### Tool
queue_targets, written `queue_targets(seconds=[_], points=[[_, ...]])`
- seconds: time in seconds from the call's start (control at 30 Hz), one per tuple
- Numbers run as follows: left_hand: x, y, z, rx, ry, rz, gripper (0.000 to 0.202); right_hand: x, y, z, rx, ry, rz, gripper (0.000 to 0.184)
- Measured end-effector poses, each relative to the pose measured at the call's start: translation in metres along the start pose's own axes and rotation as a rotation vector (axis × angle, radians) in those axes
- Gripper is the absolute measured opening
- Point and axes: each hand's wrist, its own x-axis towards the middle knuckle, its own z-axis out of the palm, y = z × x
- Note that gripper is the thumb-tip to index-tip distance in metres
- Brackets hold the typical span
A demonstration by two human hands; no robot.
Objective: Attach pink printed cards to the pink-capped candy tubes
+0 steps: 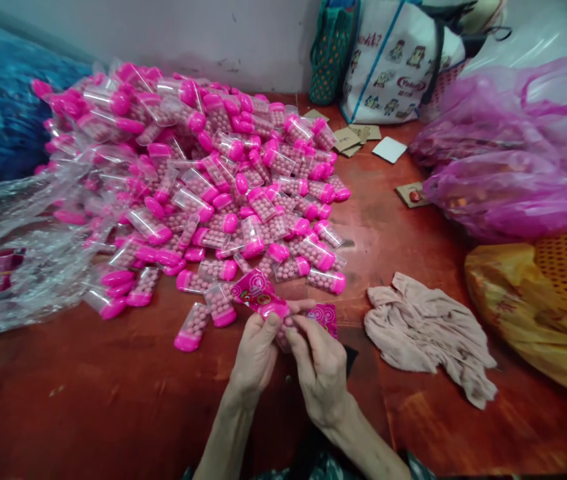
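Both my hands meet over the red table. My left hand [257, 347] is closed, its thumb and fingers pinching a small candy container [277, 311] with a pink cap. My right hand [320, 360] closes on the same container from the other side, fingertips at its clear part with pink balls inside. A pink printed label [254, 291] stands up at the container's far end; I cannot tell how it is attached. Another pink label [325, 319] shows just behind my right hand. Two filled containers [193, 327] lie left of my hands, near the heap.
A large heap of pink-capped candy containers [223, 180] spreads behind my hands. Clear plastic [28, 253] lies left. A crumpled cloth [423, 327], a yellow basket [566, 267] and pink bags [518, 180] are right. A white printed bag [388, 67] stands by the wall, with cardboard pieces [358, 137] before it.
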Motion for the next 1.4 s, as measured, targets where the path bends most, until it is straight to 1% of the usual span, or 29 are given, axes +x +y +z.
queue_targets(seconds=[0.07, 0.1, 0.13, 0.17, 0.23, 0.33, 0.4, 0.47, 0.57, 0.63, 0.73, 0.87, 0.97, 1.07, 1.17, 1.27, 1.33, 1.4], points=[[0.000, 0.002, -0.005, 0.018, -0.002, 0.056, 0.025, 0.006, -0.004, -0.011, -0.094, 0.031, -0.070, 0.021], [-0.001, 0.003, -0.008, 0.031, 0.001, 0.071, 0.026, 0.010, -0.005, -0.016, -0.122, 0.045, -0.054, 0.022], [-0.002, 0.004, -0.011, 0.052, 0.000, 0.076, 0.026, 0.015, -0.007, -0.021, -0.136, 0.089, -0.052, 0.022], [-0.002, 0.004, -0.014, 0.083, -0.006, 0.070, 0.026, 0.019, -0.008, -0.024, -0.136, 0.095, -0.044, 0.022], [-0.004, 0.003, -0.020, 0.146, -0.035, 0.028, 0.027, 0.027, -0.010, -0.026, -0.095, 0.037, -0.038, 0.022], [-0.006, 0.001, -0.020, 0.172, -0.082, -0.046, 0.028, 0.034, -0.009, -0.020, 0.045, -0.140, -0.006, 0.017], [-0.007, 0.000, -0.017, 0.159, -0.086, -0.072, 0.025, 0.035, -0.007, -0.014, 0.130, -0.171, 0.052, 0.016], [-0.007, 0.002, -0.012, 0.168, -0.090, -0.078, 0.022, 0.035, -0.004, -0.011, 0.183, -0.139, 0.116, 0.018], [-0.005, 0.004, -0.008, 0.209, -0.114, -0.103, 0.028, 0.036, -0.001, -0.011, 0.258, -0.103, 0.193, 0.020], [-0.004, 0.005, -0.007, 0.215, -0.104, -0.112, 0.025, 0.036, 0.000, -0.011, 0.303, -0.074, 0.221, 0.021], [-0.003, 0.004, -0.006, 0.164, -0.054, -0.094, 0.019, 0.032, 0.000, -0.008, 0.323, -0.004, 0.238, 0.021], [-0.003, -0.002, -0.001, 0.073, -0.023, -0.069, 0.018, 0.025, -0.001, 0.000, 0.309, 0.093, 0.256, 0.023], [-0.003, -0.008, 0.001, 0.021, 0.013, -0.072, 0.019, 0.021, 0.000, 0.006, 0.262, 0.139, 0.248, 0.024], [-0.002, -0.010, 0.002, -0.015, 0.058, -0.051, 0.019, 0.017, 0.002, 0.009, 0.189, 0.153, 0.198, 0.025], [0.000, -0.006, 0.002, -0.007, 0.075, -0.016, 0.019, 0.015, 0.003, 0.008, 0.150, 0.135, 0.138, 0.028], [0.000, -0.001, 0.000, 0.034, 0.028, -0.002, 0.016, 0.019, 0.004, 0.002, 0.165, 0.148, 0.120, 0.026], [0.000, 0.001, -0.002, 0.065, -0.009, -0.001, 0.014, 0.025, 0.005, -0.002, 0.198, 0.159, 0.124, 0.022], [0.000, 0.000, -0.005, 0.112, -0.041, -0.024, 0.016, 0.031, 0.004, -0.004, 0.252, 0.116, 0.168, 0.019]])
